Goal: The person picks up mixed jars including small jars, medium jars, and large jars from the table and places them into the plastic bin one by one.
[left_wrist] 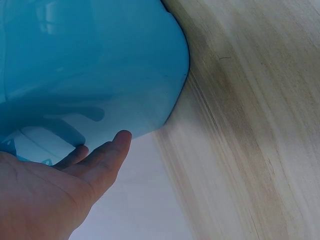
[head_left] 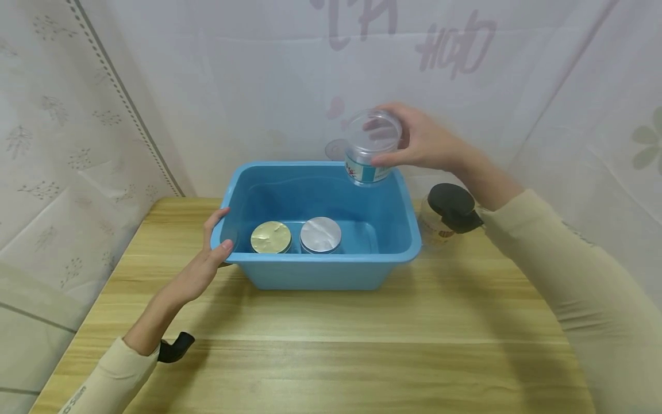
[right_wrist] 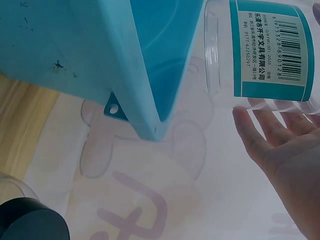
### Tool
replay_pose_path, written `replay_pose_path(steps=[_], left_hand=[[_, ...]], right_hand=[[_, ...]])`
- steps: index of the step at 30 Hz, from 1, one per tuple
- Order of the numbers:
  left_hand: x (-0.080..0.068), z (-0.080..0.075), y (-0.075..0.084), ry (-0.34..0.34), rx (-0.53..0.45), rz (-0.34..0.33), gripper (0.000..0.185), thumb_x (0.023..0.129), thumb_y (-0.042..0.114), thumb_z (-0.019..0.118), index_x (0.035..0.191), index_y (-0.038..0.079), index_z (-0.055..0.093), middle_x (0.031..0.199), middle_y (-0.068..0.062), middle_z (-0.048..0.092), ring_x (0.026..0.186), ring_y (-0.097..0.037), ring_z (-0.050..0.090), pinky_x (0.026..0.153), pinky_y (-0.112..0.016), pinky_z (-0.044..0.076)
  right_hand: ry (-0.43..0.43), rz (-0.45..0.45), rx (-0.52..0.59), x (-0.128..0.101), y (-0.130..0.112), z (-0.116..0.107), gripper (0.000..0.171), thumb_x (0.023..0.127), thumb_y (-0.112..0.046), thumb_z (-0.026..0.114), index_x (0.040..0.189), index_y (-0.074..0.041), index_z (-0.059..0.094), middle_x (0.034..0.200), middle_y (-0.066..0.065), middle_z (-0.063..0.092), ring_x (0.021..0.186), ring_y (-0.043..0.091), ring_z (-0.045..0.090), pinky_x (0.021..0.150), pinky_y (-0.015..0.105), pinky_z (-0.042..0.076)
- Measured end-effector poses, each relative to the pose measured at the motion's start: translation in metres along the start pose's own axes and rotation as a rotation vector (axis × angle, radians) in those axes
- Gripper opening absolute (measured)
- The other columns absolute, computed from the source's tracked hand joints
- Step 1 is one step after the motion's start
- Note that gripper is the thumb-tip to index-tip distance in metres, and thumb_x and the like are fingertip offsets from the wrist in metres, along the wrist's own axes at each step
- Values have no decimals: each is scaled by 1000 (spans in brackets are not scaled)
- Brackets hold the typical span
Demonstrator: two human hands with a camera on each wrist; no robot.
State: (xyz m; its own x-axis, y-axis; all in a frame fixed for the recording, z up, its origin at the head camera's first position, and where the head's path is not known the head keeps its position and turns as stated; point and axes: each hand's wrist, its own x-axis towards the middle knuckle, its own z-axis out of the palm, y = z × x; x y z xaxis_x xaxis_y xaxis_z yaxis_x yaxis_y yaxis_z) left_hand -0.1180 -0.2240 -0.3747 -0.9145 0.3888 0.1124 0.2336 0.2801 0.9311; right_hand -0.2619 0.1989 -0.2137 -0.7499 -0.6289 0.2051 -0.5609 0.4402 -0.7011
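Observation:
A blue plastic tub (head_left: 398, 253) stands on the wooden table (head_left: 320, 345). Inside it sit two jars, one with a gold lid (head_left: 271, 236) and one with a silver lid (head_left: 320, 234). My right hand (head_left: 414, 141) grips a clear plastic jar with a teal label (head_left: 368, 149) by its top, above the tub's far right corner. The jar's label (right_wrist: 272, 47) shows in the right wrist view beside the tub's corner (right_wrist: 150, 100). My left hand (head_left: 209, 253) rests on the tub's left rim, thumb over the edge; its fingers (left_wrist: 107, 155) lie against the tub wall (left_wrist: 90, 65).
A jar with a black lid (head_left: 447, 210) stands on the table just right of the tub, also visible as a black lid (right_wrist: 30, 220). White patterned curtains hang behind and to the left. The table's front stretches wide before the tub.

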Motion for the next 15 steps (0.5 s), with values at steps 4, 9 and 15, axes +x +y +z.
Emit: replay_pose_path(steps=[4,9,15], left_hand=[[0,0,0,-1,-5,4,62,108,32,31,158,32,-6,161,-18,-9,140,-53,19,97,-74,31],[0,0,1,2,-10,5,62,108,32,31,158,31,-6,161,-17,-10,141,-54,18,97,-75,31],[0,1,1,3,-7,13,63,108,33,31,158,31,-7,162,-17,-10,141,-54,18,96,-77,31]], right_hand=[[-17,16,18,5,-1,3,79,85,-19,85,150,-10,41,140,7,56,126,25,54,96,46,50],[-32,26,33,13,-3,7,81,84,-21,86,150,-10,39,139,6,55,125,24,54,97,48,49],[-65,5,-17,24,-8,13,82,83,-26,87,148,-10,40,139,1,56,125,20,53,96,46,49]])
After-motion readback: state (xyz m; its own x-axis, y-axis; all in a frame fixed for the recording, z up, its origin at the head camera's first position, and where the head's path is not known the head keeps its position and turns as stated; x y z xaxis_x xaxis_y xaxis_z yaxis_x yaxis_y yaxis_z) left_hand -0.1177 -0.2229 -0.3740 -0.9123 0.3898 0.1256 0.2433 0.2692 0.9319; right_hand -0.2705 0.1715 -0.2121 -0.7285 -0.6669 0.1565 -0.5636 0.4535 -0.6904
